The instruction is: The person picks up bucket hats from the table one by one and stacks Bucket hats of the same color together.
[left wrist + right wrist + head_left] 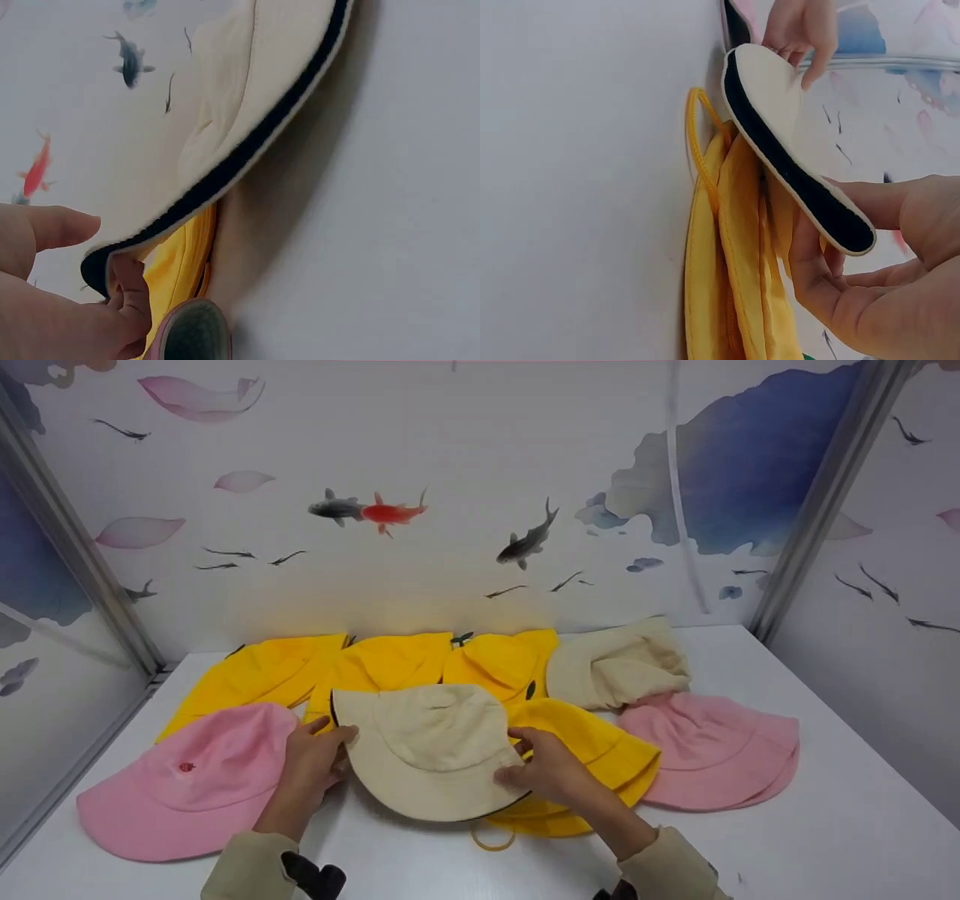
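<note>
A cream bucket hat (435, 750) with a dark-lined brim is held up over the middle of the table, its brim toward me. My left hand (311, 754) grips its left edge, thumb on top and fingers beneath the brim, as the left wrist view shows. At the opposite edge, my right hand (551, 765) pinches the brim between thumb and fingers. Behind and below the right side of the held hat lies a yellow hat (600, 742) with a yellow cord loop (493, 840). Close by my left wrist rests a pink hat (217, 765) with a small red emblem.
More yellow hats (262, 667) line the back of the white table (420, 870), beside a crumpled cream hat (619, 664). A second pink hat (720, 750) lies at the right. White panels (465, 442) printed with fish and petals enclose the table's back and sides.
</note>
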{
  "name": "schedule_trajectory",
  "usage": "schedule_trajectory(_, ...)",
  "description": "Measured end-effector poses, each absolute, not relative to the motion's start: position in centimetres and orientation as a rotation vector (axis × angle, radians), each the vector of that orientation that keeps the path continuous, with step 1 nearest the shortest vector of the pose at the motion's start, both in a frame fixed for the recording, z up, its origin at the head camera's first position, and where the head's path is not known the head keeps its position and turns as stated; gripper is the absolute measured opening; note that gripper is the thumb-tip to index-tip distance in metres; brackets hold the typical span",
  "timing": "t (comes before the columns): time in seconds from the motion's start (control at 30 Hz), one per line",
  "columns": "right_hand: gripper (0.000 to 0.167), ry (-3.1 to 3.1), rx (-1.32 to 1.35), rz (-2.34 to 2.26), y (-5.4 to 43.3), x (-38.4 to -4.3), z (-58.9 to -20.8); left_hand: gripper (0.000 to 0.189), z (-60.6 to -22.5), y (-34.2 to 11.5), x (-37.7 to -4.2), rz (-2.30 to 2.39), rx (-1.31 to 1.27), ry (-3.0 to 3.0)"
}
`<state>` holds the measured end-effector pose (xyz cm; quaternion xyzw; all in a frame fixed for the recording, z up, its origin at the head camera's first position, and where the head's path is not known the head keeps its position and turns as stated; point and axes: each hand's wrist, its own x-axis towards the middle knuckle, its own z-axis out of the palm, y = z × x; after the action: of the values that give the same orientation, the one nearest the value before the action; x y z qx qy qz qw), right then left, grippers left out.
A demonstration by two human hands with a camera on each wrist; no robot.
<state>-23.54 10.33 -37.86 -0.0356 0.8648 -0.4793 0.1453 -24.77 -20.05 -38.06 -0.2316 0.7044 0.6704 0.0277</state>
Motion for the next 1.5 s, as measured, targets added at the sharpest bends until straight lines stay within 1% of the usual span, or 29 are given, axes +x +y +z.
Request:
schedule_trajectory(0.1,0.059,2.495,-0.105,-1.41,10.6,-23.8,-37.6,0.083,-38.2,-19.9,-24.6,2.11,-0.673,2.167)
schedule_trajectory(0.23,0.049,2.508,-0.08,-1.416,11.0,-24.2,-37.4,0.068,-38.3,-19.2,-24.4,2.196,-0.589,2.121)
schedule_trajectory(0.5,0.039,2.57,-0.094,-1.43,11.4,-24.7,-36.8,0.052,-38.8,-18.2,-23.9,2.533,-0.295,1.726)
schedule_trajectory(0.67,0.038,2.574,-0.059,-1.478,11.4,-25.0,-36.7,0.041,-39.6,-18.5,-23.4,2.584,-0.296,1.695)
schedule_trajectory(0.97,0.04,2.63,-0.107,-1.503,11.1,-26.1,-37.5,0.05,-40.5,-19.3,-22.7,2.651,-0.241,1.671)
schedule_trajectory(1.2,0.04,2.652,-0.09,-1.51,11.5,-26.5,-37.8,0.042,-40.2,-19.1,-22.4,2.64,-0.23,1.657)
schedule_trajectory(1.5,0.037,2.713,-0.106,-1.474,11.6,-26.6,-38.0,0.043,-40.4,-19.0,-22.5,2.618,-0.246,1.752)
